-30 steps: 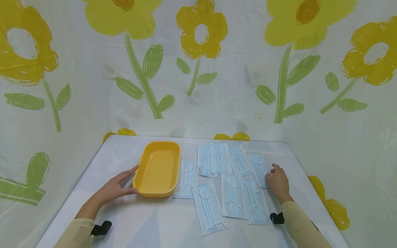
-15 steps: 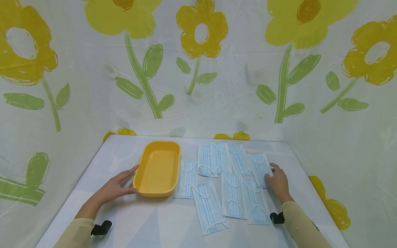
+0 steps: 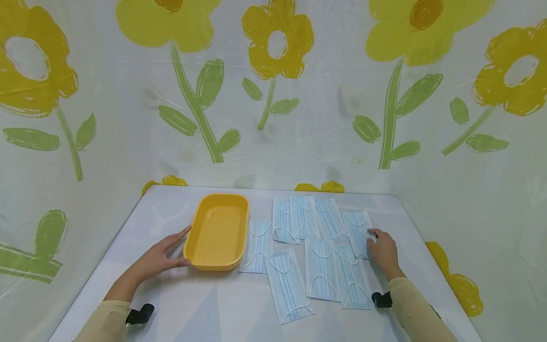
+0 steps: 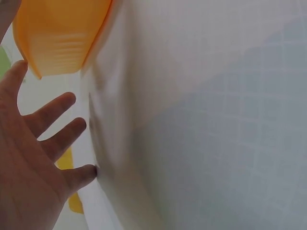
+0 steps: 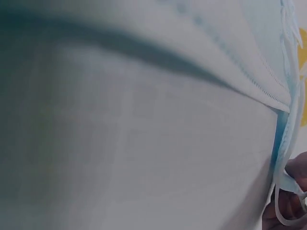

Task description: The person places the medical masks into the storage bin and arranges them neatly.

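A yellow tray stands on the left part of the table, with nothing in it. My left hand is spread at its left side, index fingertip and thumb tip at the wall; the left wrist view shows the other fingers extended. Several light blue face masks with white ear loops lie flat to the right of the tray. At the rightmost face mask, my right hand has its thumb and index finger at the right edge. In the right wrist view, fingers pinch a bit of blue mask beside a white loop.
Some face masks overlap, such as the back pair; a tilted mask lies nearest the front. The white table is enclosed by a flower-printed curtain. Each wrist carries a black device.
My right index finger has come over the edge of the rightmost face mask and closed toward the thumb. The left hand and the tray have stayed put.
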Demonstrator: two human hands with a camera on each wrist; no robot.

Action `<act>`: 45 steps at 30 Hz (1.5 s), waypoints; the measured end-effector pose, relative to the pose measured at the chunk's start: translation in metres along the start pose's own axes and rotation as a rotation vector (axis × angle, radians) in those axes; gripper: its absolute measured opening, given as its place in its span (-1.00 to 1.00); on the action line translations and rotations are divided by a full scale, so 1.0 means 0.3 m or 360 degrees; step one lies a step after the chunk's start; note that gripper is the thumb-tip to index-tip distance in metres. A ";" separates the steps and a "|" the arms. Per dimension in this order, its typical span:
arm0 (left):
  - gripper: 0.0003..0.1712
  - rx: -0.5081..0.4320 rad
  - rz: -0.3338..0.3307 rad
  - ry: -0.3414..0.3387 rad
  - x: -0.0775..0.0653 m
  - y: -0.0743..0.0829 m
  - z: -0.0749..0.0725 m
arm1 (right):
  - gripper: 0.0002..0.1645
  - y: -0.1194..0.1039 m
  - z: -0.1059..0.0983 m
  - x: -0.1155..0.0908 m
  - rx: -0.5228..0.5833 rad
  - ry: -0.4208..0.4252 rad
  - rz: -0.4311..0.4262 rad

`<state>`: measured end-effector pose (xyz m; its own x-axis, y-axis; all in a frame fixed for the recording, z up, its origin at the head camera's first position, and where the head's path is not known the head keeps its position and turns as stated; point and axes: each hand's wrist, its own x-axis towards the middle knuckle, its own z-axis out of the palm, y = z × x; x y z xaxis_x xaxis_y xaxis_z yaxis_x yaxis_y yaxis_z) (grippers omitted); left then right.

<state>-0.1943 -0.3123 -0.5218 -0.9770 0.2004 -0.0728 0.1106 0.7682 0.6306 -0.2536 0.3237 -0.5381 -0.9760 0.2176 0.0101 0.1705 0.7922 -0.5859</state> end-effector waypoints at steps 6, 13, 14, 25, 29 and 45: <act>0.20 0.0023 0.0012 -0.0005 0.002 -0.001 -0.003 | -0.54 -0.001 -0.004 -0.007 0.0012 0.0038 0.0003; 0.20 0.0081 -0.0153 -0.0108 0.002 0.008 -0.003 | -0.57 0.001 -0.011 -0.011 0.0096 0.0078 0.0013; 0.20 0.0091 -0.0170 -0.0122 0.002 0.009 -0.003 | -0.57 0.005 -0.010 -0.010 0.0107 0.0084 0.0017; 0.21 0.0081 -0.0161 -0.0130 0.010 0.003 -0.002 | -0.60 0.033 0.006 -0.001 0.0227 0.0173 0.0057; 0.21 0.0080 -0.0166 -0.0136 0.009 0.007 -0.004 | -0.61 0.038 0.007 0.003 0.0259 0.0216 0.0073; 0.21 0.0049 -0.0146 -0.0133 0.005 0.015 -0.009 | -0.63 0.014 -0.012 -0.005 0.0347 0.0313 0.0081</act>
<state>-0.1958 -0.3102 -0.5169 -0.9648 0.1773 -0.1941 0.0280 0.8035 0.5946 -0.2508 0.3287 -0.5379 -0.9183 0.3770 0.1208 0.1646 0.6411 -0.7496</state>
